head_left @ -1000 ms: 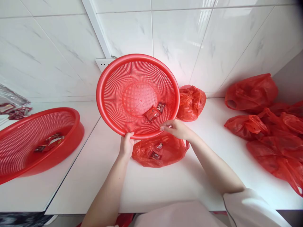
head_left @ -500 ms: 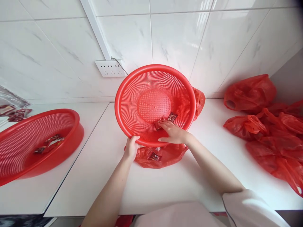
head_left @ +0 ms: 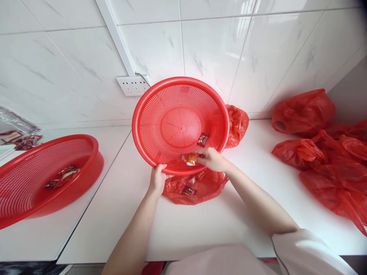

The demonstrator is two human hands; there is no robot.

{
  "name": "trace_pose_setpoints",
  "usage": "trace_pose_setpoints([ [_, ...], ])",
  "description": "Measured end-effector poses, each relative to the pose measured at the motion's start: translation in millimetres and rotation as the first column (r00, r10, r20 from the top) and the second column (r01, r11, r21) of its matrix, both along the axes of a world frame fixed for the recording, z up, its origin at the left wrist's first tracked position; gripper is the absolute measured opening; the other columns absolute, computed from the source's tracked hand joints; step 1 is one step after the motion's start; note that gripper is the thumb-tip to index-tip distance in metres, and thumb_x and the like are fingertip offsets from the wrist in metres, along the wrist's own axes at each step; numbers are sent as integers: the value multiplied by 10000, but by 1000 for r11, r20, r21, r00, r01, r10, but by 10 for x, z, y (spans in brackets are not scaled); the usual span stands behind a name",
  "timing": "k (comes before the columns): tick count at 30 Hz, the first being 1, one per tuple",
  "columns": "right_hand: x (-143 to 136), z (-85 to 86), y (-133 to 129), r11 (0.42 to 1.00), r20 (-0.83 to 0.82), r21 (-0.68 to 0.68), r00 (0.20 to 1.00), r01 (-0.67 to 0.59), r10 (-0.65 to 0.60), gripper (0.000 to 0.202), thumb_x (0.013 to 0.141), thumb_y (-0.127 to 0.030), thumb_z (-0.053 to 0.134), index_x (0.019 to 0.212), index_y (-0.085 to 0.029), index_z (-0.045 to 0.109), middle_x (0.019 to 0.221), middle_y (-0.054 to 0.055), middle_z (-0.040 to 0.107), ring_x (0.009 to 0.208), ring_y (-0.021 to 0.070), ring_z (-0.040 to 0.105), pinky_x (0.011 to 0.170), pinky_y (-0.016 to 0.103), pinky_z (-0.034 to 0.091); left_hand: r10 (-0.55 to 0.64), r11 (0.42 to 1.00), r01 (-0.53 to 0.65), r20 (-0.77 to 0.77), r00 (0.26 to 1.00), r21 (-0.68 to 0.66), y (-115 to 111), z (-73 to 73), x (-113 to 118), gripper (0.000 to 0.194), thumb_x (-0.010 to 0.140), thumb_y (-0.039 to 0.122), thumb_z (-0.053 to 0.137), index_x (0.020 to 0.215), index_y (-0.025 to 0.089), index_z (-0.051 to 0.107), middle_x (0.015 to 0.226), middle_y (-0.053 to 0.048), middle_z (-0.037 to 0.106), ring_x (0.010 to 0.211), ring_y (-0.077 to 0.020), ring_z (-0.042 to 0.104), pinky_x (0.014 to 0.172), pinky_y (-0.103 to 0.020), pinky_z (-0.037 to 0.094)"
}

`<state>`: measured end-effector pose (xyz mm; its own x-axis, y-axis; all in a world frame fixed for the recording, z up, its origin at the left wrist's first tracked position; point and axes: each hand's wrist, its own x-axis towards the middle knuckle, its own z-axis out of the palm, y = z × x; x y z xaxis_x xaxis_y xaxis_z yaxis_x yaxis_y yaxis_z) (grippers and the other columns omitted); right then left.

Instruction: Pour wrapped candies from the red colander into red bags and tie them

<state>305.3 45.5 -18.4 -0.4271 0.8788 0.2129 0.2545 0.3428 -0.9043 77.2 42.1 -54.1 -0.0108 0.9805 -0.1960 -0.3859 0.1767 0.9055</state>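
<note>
My left hand [head_left: 158,178] grips the near rim of a red plastic colander [head_left: 179,126], which tilts toward me above the counter. Inside the colander's near side, my right hand [head_left: 212,158] is closed on small wrapped snack packets [head_left: 190,158], blurred by motion. One dark red packet [head_left: 203,139] lies on the colander wall just beyond my right fingers. Beneath the near rim an open red plastic bag [head_left: 208,190] rests on the white counter, with several small packets [head_left: 189,190] in its mouth.
Another red colander [head_left: 94,152] with a few packets stands on the left. Red plastic bags [head_left: 329,160] are heaped at the right, and one red bag [head_left: 237,126] sits behind the held colander. A power socket [head_left: 132,85] is on the tiled wall.
My right hand has drawn nearer to the rim with packets in its fingers. The colander has shifted slightly left, and more packets show in the bag below.
</note>
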Motion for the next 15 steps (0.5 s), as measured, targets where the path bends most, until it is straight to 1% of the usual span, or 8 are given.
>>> trace_pose_setpoints([
  [1,-2,20,9,994,-186,-101,981,41,-59,241,847,-335,630,1007,-185,730,935,39,740,893,197,678,887,357,515,1,1000,-1,9,1000,-8,4,8,-6,264,663,272,622,895,145,623,936,-85,710,946,-294,680,742,-412,576],
  [3,-15,59,19,953,-492,-300,850,37,-188,330,782,-439,705,994,-186,718,936,48,749,883,206,692,871,362,538,5,1000,-4,21,1000,-21,13,22,-15,261,656,274,618,886,149,620,952,-92,711,960,-296,675,735,-404,576],
  [5,-29,87,23,910,-641,-415,712,-7,-287,393,699,-461,784,983,-199,712,942,54,754,867,209,701,833,344,558,10,1000,-10,25,1000,-28,21,28,-23,275,650,276,617,896,155,616,956,-90,708,965,-295,673,725,-396,577],
  [6,-33,93,25,894,-669,-448,669,-13,-325,408,666,-455,814,970,-202,713,929,52,755,851,206,704,811,330,565,12,1000,-11,25,1000,-29,24,27,-27,282,648,277,619,903,158,613,955,-86,704,962,-293,672,718,-391,578],
  [7,-35,93,28,879,-674,-476,646,-6,-360,415,641,-454,834,945,-199,716,897,49,756,826,202,706,787,317,570,14,1000,-13,21,1000,-27,27,24,-31,285,648,280,619,906,160,609,952,-81,700,955,-290,672,710,-385,578],
  [10,-31,69,45,852,-633,-518,638,73,-439,416,608,-486,848,854,-176,719,765,39,742,743,195,703,717,303,574,14,1000,-14,1,1000,-15,36,5,-37,280,652,283,616,906,166,596,937,-74,690,937,-281,672,686,-365,574],
  [12,-26,52,46,862,-615,-495,658,107,-434,423,618,-496,840,860,-169,727,762,44,744,763,208,707,725,317,572,17,1000,-17,-7,1000,-17,41,-9,-37,286,655,284,615,916,168,591,933,-71,685,932,-275,670,680,-358,570],
  [15,-22,47,13,892,-622,-441,684,96,-381,381,625,-439,854,882,-177,749,807,43,757,774,205,709,760,327,563,28,999,-28,-8,1000,-37,45,-19,-35,284,646,288,620,901,167,586,921,-65,677,925,-271,667,685,-362,567],
])
